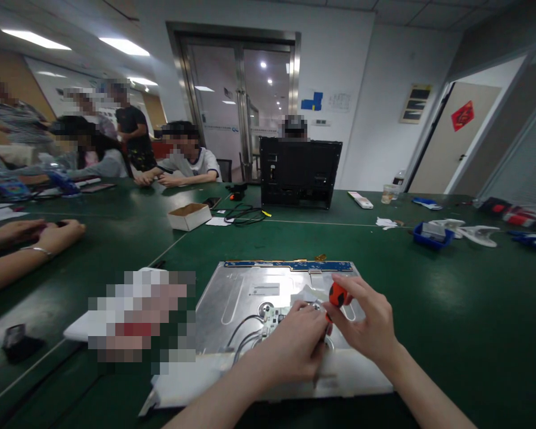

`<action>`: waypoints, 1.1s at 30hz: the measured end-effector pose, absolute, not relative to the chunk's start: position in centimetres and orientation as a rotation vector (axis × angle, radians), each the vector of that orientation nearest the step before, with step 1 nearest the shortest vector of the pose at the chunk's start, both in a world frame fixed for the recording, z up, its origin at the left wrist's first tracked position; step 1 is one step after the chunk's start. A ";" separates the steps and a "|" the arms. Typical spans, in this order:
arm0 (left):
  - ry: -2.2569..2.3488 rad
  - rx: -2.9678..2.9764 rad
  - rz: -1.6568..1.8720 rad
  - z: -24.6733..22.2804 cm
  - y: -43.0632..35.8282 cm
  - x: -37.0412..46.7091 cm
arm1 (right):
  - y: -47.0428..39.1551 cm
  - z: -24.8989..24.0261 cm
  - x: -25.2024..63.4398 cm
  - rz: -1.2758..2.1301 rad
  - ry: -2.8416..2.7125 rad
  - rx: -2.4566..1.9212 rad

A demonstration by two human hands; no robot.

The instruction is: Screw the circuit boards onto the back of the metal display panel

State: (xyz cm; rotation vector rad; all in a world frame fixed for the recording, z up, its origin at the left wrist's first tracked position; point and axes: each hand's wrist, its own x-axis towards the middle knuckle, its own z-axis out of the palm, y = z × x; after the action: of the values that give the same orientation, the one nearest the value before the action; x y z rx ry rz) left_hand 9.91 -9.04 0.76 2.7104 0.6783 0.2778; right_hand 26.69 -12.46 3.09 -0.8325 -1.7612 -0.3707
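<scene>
A silver display panel [232, 292] lies back side up on the table, with a narrow blue circuit strip [259, 266] along its far edge. A small green circuit board [274, 316] with dark cables [245, 325] sits at its middle. My right hand [370, 319] pinches the orange and black handle of a screwdriver [338, 294] over the panel. My left hand [295, 339] is closed low beside the circuit board, its fingertips near the screwdriver's lower end. What those fingers hold, if anything, is hidden, and the screwdriver's tip is out of sight.
On the green table [451, 333] stand a black monitor-like unit [301, 173], a white box [190, 217] and a blue tray [431, 237]. A blurred white and pink item [134, 304] lies left of the panel. Another person's hands [58, 238] work at the left; several people are beyond.
</scene>
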 end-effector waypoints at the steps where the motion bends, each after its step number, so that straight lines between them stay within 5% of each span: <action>1: 0.672 2.709 0.276 0.8 -9.0 9.9 | -12.5 3.1 26.6 -0.372 -1.760 -0.828; 33: 0.604 2.734 0.257 0.8 -9.0 9.7 | -12.7 3.2 26.7 -0.380 -1.760 -0.852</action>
State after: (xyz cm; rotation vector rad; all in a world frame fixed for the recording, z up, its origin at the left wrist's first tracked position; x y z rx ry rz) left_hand 9.69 -9.00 0.81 2.7339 0.6044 0.2565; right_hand 26.67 -12.68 3.21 -0.8521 -1.7596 -0.3805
